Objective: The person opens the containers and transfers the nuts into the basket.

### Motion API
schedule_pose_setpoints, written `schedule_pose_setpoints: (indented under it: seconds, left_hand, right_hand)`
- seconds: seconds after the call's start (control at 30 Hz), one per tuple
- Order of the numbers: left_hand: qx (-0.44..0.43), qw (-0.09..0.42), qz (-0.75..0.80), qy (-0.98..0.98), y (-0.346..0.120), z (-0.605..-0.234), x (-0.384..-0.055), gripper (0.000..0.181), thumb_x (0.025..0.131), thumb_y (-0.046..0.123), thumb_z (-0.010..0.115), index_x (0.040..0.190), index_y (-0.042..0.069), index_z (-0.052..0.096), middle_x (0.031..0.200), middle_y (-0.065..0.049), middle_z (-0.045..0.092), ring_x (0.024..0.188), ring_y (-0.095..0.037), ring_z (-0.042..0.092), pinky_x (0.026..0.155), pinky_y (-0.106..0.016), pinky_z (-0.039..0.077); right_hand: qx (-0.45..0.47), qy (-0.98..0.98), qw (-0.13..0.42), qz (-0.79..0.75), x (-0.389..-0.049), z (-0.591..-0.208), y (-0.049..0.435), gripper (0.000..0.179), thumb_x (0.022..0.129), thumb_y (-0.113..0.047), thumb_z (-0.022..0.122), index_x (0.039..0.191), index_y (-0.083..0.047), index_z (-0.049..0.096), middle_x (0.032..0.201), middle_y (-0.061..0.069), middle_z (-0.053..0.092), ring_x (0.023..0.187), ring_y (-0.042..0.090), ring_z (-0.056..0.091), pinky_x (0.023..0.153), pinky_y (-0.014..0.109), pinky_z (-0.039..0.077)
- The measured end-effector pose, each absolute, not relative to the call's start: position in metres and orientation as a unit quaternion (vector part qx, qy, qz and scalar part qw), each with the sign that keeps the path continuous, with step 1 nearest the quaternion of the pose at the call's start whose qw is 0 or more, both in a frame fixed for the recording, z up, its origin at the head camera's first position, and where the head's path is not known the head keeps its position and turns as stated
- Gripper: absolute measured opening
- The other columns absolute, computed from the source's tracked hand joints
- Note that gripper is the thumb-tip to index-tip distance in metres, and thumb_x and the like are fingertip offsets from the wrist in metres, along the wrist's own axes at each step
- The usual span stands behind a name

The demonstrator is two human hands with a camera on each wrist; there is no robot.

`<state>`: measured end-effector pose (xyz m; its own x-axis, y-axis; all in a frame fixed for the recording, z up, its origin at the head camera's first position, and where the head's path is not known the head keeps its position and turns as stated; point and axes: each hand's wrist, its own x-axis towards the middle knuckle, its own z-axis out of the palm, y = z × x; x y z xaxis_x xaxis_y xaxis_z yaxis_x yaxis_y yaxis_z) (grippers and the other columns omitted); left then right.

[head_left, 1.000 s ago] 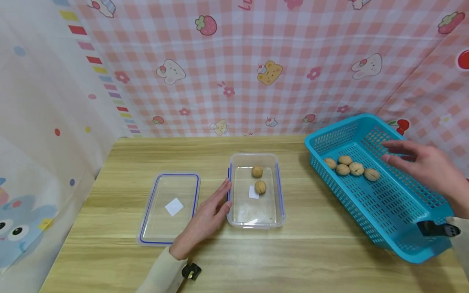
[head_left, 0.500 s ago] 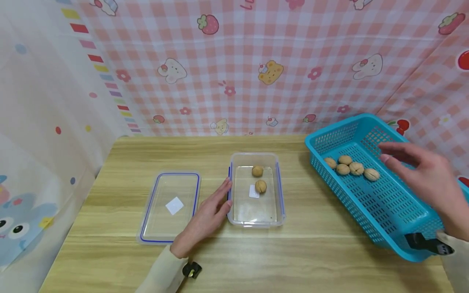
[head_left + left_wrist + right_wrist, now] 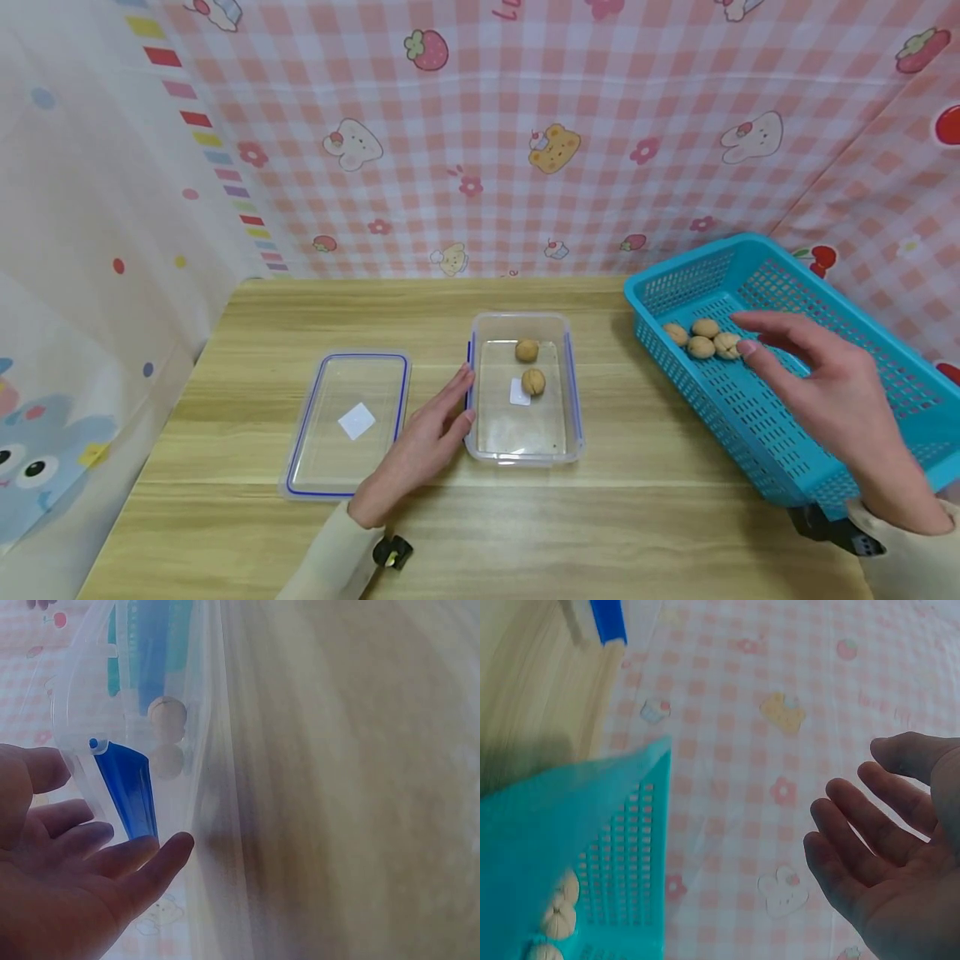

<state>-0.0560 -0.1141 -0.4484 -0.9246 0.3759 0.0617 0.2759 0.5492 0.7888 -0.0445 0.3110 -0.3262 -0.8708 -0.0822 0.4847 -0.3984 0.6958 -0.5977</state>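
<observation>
In the head view, a clear plastic food container [image 3: 521, 437] with blue side clips has two walnuts [image 3: 533, 382] in it. My left hand [image 3: 420, 437] rests its straight fingertips against the container's left wall. Over a turquoise plastic basket [image 3: 693, 400] is my right hand [image 3: 825, 383], thumb and fingers spread apart. Several walnuts [image 3: 701, 347] lie at the basket's far left end, close to those fingertips; part of the group is hidden behind the hand. In the right wrist view nothing lies between the fingers [image 3: 870, 825], and the basket wall [image 3: 630, 862] is beside them.
To the left of the container, a clear lid [image 3: 322, 400] with a blue seal and a white square label lies flat on the wooden table [image 3: 480, 533]. A pink checked cloth [image 3: 495, 167] hangs behind the table, and a white printed cloth [image 3: 112, 208] hangs at its left.
My right hand has moved left and toward me over the basket, its fingertips now beside the walnuts and covering the rightmost one. The left hand has not moved.
</observation>
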Motion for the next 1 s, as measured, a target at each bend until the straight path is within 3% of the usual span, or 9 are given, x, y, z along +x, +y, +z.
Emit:
schedule_pose_setpoints:
  seconds: [0.4, 0.57, 0.77, 1.0]
  left_hand:
    - [0.179, 0.063, 0.442, 0.877, -0.114, -0.448, -0.056, 0.055, 0.109, 0.02, 0.053, 0.16, 0.007, 0.035, 0.169, -0.005, 0.026, 0.154, -0.023, 0.027, 0.124, -0.046, 0.027]
    - [0.18, 0.064, 0.441, 0.877, -0.114, -0.447, -0.055, 0.056, 0.109, 0.02, 0.053, 0.16, 0.007, 0.035, 0.169, -0.005, 0.025, 0.154, -0.023, 0.027, 0.124, -0.046, 0.027]
    - [0.181, 0.063, 0.441, 0.877, -0.114, -0.448, -0.055, 0.056, 0.109, 0.02, 0.053, 0.16, 0.007, 0.035, 0.169, -0.006, 0.026, 0.154, -0.023, 0.027, 0.124, -0.046, 0.027]
    - [0.182, 0.061, 0.444, 0.875, -0.114, -0.448, -0.055, 0.056, 0.109, 0.02, 0.053, 0.161, 0.008, 0.035, 0.169, -0.004, 0.025, 0.154, -0.023, 0.027, 0.124, -0.045, 0.027]
  right_hand:
    - [0.185, -0.879, 0.214, 0.385, -0.047, -0.335, 0.269, 0.045, 0.088, 0.006, 0.077, 0.129, -0.014, 0.073, 0.12, -0.011, 0.072, 0.108, -0.004, 0.063, 0.093, 0.006, 0.047]
    - [0.206, -0.873, 0.203, 0.393, -0.052, -0.34, 0.253, 0.042, 0.089, 0.006, 0.076, 0.128, -0.01, 0.073, 0.119, 0.003, 0.073, 0.111, -0.003, 0.062, 0.094, 0.008, 0.048]
    - [0.212, -0.874, 0.199, 0.39, -0.062, -0.35, 0.239, 0.039, 0.09, 0.003, 0.077, 0.127, -0.007, 0.073, 0.121, 0.008, 0.074, 0.114, -0.006, 0.06, 0.097, 0.007, 0.045]
    - [0.215, -0.878, 0.174, 0.391, -0.074, -0.359, 0.22, 0.032, 0.093, -0.003, 0.076, 0.125, -0.009, 0.074, 0.115, 0.005, 0.075, 0.106, 0.019, 0.069, 0.089, 0.011, 0.047]
